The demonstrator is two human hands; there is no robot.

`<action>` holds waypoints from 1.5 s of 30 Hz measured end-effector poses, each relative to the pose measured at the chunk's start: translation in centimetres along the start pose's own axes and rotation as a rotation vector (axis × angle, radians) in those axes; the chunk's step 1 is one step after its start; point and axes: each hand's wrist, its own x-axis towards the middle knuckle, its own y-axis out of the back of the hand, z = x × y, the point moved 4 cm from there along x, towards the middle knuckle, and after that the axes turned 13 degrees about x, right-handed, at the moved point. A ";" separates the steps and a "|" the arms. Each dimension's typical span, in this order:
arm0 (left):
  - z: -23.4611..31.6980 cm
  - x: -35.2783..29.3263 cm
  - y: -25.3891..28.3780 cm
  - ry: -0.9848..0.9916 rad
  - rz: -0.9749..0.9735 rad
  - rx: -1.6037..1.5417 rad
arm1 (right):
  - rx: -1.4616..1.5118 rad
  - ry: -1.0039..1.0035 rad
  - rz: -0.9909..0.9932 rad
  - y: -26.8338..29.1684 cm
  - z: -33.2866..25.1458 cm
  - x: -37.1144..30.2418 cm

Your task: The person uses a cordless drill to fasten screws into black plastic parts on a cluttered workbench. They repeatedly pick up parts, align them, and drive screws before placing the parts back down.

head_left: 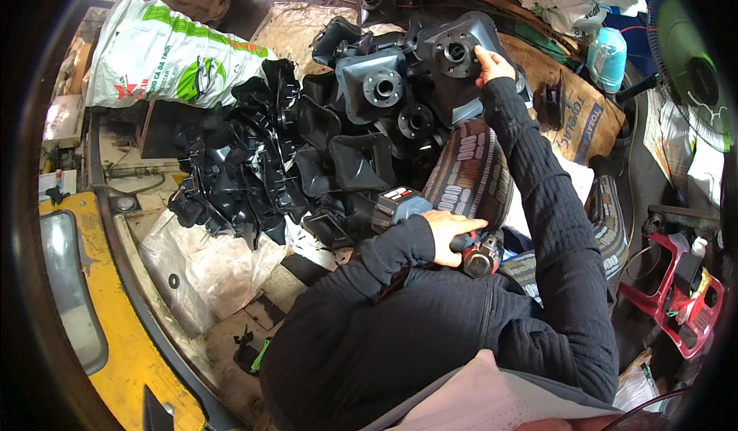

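My left hand (452, 236) is closed round the handle of a red and blue cordless drill (481, 256), held low by my lap with its index finger stretched along the body. The drill's grey battery (403, 206) sticks out on the far side of the hand. Farther off, my right hand (493, 65) grips the edge of a black plastic part (452, 54), which has a square flared base and a round flange with holes. Beside it on the left stands a similar flanged part (378, 86). A smaller round flange (415, 122) shows between them.
Black square cups (361, 160) and a heap of black plastic pieces (234, 154) lie left of centre. A white printed sack (165, 58) sits behind them. My patterned trouser leg (465, 173) is in front. At right are a red plastic stool (676, 292) and a green fan (692, 54).
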 end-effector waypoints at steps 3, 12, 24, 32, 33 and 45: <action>0.1 -0.4 -0.4 0.022 0.058 0.125 | 0.086 -0.109 0.004 -0.8 3.9 2.4; 0.5 -0.7 -0.6 0.062 0.164 0.271 | -0.375 -0.250 -0.058 0.0 10.2 3.6; -0.1 -10.0 0.4 -0.096 1.124 0.001 | -0.211 -0.237 -0.262 4.1 2.9 0.0; -27.3 -25.5 -25.8 1.268 0.347 -0.112 | -0.075 -0.426 -0.144 21.4 -2.3 -9.5; -27.8 -24.6 -30.6 1.150 0.321 -0.240 | 0.019 -0.407 -0.076 20.9 -2.7 -11.6; -16.9 -16.8 -37.0 0.864 -0.313 -0.001 | 0.325 -0.395 0.056 33.2 -3.0 -17.0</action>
